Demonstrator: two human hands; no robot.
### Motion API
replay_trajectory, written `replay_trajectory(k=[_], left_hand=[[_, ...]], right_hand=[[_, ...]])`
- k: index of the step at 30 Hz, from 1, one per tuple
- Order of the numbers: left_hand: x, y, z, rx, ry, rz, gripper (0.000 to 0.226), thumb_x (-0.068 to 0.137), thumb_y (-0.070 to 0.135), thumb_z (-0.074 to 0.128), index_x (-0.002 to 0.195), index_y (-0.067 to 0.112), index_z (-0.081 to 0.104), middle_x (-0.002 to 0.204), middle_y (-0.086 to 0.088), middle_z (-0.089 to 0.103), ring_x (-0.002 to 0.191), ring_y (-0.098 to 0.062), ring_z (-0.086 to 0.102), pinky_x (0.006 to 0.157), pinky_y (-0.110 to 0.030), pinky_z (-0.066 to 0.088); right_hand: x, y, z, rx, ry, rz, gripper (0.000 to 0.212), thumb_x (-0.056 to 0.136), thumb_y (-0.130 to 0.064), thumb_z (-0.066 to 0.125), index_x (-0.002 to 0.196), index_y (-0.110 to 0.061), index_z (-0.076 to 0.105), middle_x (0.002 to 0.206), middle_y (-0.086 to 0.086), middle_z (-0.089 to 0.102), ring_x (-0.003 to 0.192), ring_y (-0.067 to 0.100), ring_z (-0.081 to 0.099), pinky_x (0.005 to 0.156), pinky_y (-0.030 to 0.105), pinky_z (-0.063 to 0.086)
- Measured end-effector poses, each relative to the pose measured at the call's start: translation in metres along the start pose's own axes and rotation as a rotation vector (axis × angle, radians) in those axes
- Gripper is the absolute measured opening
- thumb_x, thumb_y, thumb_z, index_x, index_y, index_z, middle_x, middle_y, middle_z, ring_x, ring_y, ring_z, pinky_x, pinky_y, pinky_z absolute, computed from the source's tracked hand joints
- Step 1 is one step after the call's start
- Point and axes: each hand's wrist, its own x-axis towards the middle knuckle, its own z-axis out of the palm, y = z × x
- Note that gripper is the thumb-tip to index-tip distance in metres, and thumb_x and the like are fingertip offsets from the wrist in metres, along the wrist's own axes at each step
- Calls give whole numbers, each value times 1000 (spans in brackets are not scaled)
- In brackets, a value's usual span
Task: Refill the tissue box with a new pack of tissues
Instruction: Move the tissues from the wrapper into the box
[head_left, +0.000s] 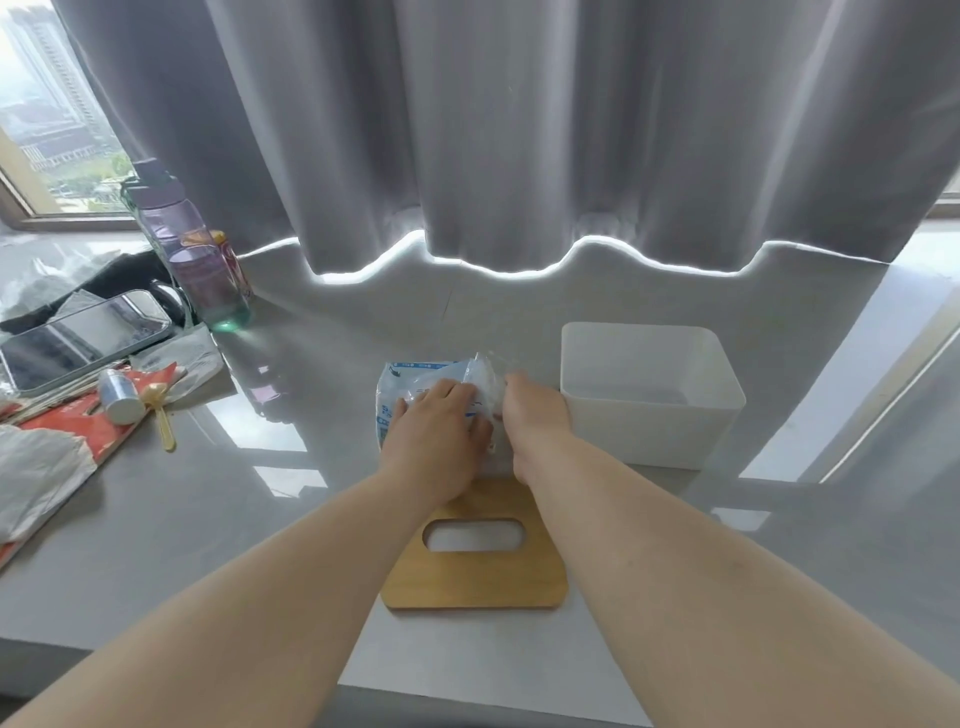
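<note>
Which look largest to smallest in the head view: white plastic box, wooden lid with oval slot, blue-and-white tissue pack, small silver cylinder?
1-2. White plastic box and wooden lid with oval slot: alike; the lid is nearer the camera, so unranked.
3. Blue-and-white tissue pack, partly covered.
4. Small silver cylinder.

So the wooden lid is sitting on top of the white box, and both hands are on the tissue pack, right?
Not quite. The wooden lid is not on the white box. It lies flat on the counter, nearer the person, and the box stands open. The left hand and the right hand are both on the tissue pack. The head view shows this.
</note>
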Motion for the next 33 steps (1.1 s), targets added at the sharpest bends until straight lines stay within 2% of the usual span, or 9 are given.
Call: replay_trajectory(k=[6, 10, 12, 15, 18, 20, 23, 24, 33], left_hand=[[3, 8, -13, -251, 52, -169, 34, 94, 28, 30, 68, 14, 47, 72, 1, 52, 76, -24, 51, 64, -34, 35], [13, 8, -21, -571, 59, -453, 50, 88, 65, 29, 92, 22, 54, 82, 4, 62, 81, -16, 57, 64, -32, 37], [22, 6, -23, -682, 48, -526, 58, 82, 71, 39, 101, 20, 57, 84, 4, 64, 79, -14, 59, 65, -31, 40], [31, 5, -24, -694, -6, -550, 42, 82, 56, 55, 78, 15, 60, 63, 2, 57, 60, -17, 54, 63, -29, 41], [33, 2, -22, -681, -24, -549, 21, 75, 25, 55, 59, 18, 44, 55, -1, 41, 53, -22, 39, 60, -31, 35], [32, -1, -22, -658, -16, -546, 10, 71, 20, 50, 62, 17, 51, 58, -1, 44, 54, -22, 40, 57, -32, 37], [31, -6, -20, -663, 14, -530, 17, 76, 18, 49, 75, 10, 64, 56, 2, 50, 54, -21, 44, 56, -28, 40], [31, -7, -19, -664, 32, -516, 18, 78, 17, 49, 78, 9, 65, 56, 2, 50, 54, -20, 44, 56, -28, 40], [23, -14, -22, -626, 84, -400, 17, 86, 24, 52, 78, 19, 66, 60, 6, 56, 55, -15, 47, 55, -27, 39]], right_hand=[[-10, -8, 0, -239, 69, -252, 30, 95, -20, 31, 96, -12, 60, 90, 2, 55, 79, 21, 50, 68, 26, 34], [-15, -15, -1, -321, 0, -426, 37, 97, -17, 34, 108, -13, 70, 111, 5, 67, 104, 22, 58, 82, 26, 43], [-12, -14, -1, -339, -64, -465, 38, 95, -14, 36, 94, -11, 74, 100, 2, 71, 95, 21, 60, 70, 24, 45], [-6, -12, 0, -314, -80, -421, 33, 91, -9, 42, 66, -16, 63, 62, -9, 62, 69, 17, 54, 51, 21, 37], [7, -8, 3, -339, 21, -308, 24, 88, -8, 50, 107, -13, 64, 101, 3, 65, 94, 22, 60, 76, 27, 50], [19, -6, 3, -353, 49, -187, 28, 86, -11, 56, 113, -9, 62, 111, 9, 64, 96, 24, 60, 89, 33, 52], [27, -7, 3, -292, -72, -47, 7, 81, -14, 64, 78, -11, 58, 91, 9, 58, 85, 22, 53, 93, 40, 53], [29, -7, 3, -273, -88, -24, 18, 79, -14, 66, 69, -15, 51, 84, 7, 55, 84, 22, 53, 93, 41, 53], [40, -6, 3, -239, -161, 160, 24, 81, -19, 69, 66, -11, 51, 61, 4, 45, 47, 14, 38, 42, 22, 33]])
